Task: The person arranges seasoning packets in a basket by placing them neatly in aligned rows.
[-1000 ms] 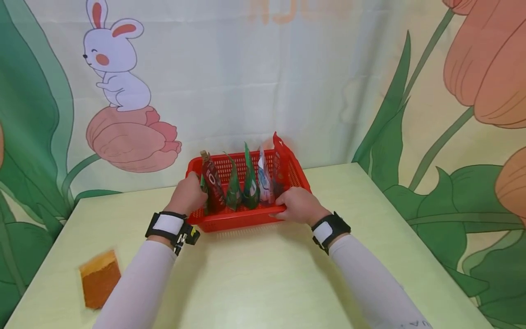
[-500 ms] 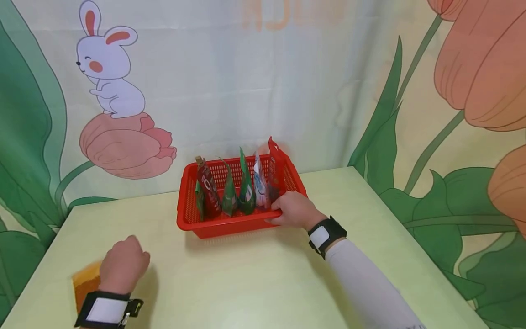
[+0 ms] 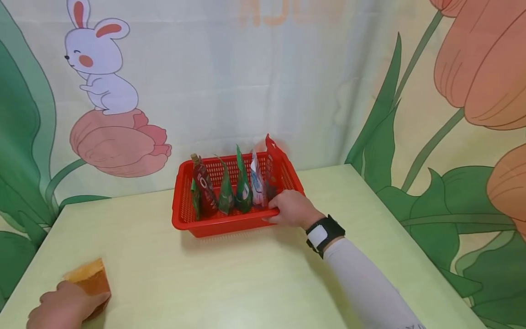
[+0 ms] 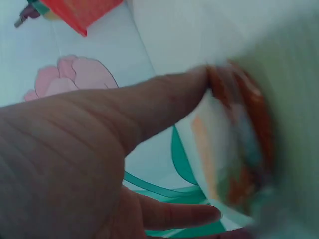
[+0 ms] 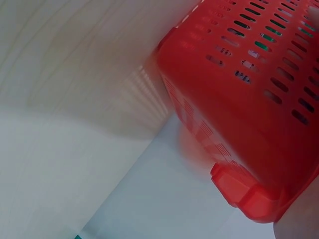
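At the lower left of the head view, my left hand (image 3: 61, 307) has its thumb and fingers on either side of a flat orange-brown packet (image 3: 88, 273) with a yellow top band. The left wrist view, partly blurred, has the thumb against the edge of the packet (image 4: 246, 134). My right hand (image 3: 292, 208) grips the front rim of a red plastic basket (image 3: 230, 225) near its right corner. Inside the basket, several bags stand in a row: a dark red one (image 3: 204, 189), green ones (image 3: 243, 187), a white one (image 3: 257, 185) and a red one (image 3: 273, 164).
A pale yellow-green table (image 3: 197, 283) lies under everything. Behind it hangs a printed cloth (image 3: 230, 82) with a rabbit and flowers, close to the back of the basket. In the right wrist view, the basket's slotted side (image 5: 259, 64) fills the upper right.
My left hand has let go of the basket's left side and moved down and left to the orange-brown packet. The right hand still holds the basket.
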Demonstrator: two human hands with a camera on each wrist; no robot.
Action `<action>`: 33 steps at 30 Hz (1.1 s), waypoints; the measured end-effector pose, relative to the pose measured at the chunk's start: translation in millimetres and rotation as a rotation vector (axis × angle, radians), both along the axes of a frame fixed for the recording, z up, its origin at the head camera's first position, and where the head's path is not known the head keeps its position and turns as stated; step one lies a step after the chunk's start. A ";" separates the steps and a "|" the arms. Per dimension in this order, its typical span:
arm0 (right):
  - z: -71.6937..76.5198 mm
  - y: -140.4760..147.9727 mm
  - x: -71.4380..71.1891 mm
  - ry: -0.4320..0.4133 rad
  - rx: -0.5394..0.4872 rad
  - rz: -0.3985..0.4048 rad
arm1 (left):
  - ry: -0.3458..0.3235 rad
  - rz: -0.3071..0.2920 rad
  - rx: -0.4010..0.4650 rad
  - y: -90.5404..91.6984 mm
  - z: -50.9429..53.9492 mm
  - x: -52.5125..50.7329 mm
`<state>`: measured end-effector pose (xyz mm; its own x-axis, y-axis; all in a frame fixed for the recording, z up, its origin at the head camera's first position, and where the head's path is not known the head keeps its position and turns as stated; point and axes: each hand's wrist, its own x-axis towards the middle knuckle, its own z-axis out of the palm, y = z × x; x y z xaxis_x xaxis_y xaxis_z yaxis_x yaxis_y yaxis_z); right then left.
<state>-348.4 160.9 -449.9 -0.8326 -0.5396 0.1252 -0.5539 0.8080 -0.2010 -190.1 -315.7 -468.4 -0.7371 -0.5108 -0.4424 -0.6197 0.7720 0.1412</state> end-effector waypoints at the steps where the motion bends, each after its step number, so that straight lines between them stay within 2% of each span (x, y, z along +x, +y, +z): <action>1: -0.1 0.0 0.2 0.000 0.002 -0.001 | -0.008 0.003 0.021 -1.7 -0.9 1.8; 5: 0.5 0.1 0.6 0.003 0.009 -0.005 | -0.002 0.016 0.068 -7.4 -3.2 4.1; 9: 0.3 -0.4 -0.1 -0.004 0.011 -0.009 | 0.053 0.057 0.101 -12.2 -5.5 5.5; 16: -1.9 -0.8 -0.1 0.003 0.004 -0.013 | 0.134 0.056 0.151 -22.7 -16.3 9.8; 20: -2.1 -0.9 0.1 0.009 -0.002 -0.012 | 0.207 0.098 0.258 -25.8 -21.0 9.9; 22: -1.9 -0.9 0.0 0.013 -0.001 -0.011 | 0.247 0.060 0.323 -26.0 -21.1 8.9; 23: -1.7 -0.9 0.1 0.015 0.001 -0.012 | 0.271 0.050 0.364 -24.4 -20.4 7.4; 27: -1.3 -0.9 0.4 0.014 0.006 -0.019 | 0.380 -0.059 0.511 -10.2 -9.8 2.3; 33: -4.0 0.0 -0.7 0.005 0.005 -0.025 | 0.503 -0.137 0.667 39.1 18.2 -0.5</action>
<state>-349.1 160.8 -453.8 -0.8452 -0.5191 0.1271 -0.5344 0.8228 -0.1937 -190.6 -276.6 -450.1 -0.9632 -0.1511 -0.2225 -0.2685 0.4931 0.8275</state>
